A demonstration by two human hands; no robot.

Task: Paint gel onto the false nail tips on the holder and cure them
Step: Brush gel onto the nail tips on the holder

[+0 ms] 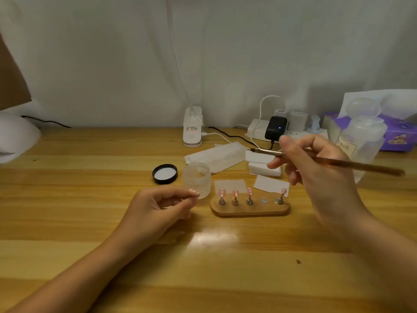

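Observation:
A wooden holder [250,211] stands on the table with pink nail tips [235,192] on small metal stands; one spot [264,201] on it is bare. My right hand [316,168] is raised above and behind the holder and grips a thin brush [365,166], whose bristle end points left. My left hand [162,206] rests on the table left of the holder, thumb and forefinger tips together beside a frosted open jar [197,177]. Whether they pinch anything is unclear. The jar's black lid [164,173] lies upturned to its left.
White wipes [216,157] and paper squares [270,184] lie behind the holder. Further back are a white upright device [193,127], a power strip [255,132] with a black adapter [275,128], a clear bottle [361,136] and a purple tissue box [399,136]. A white rounded object [13,136] sits far left.

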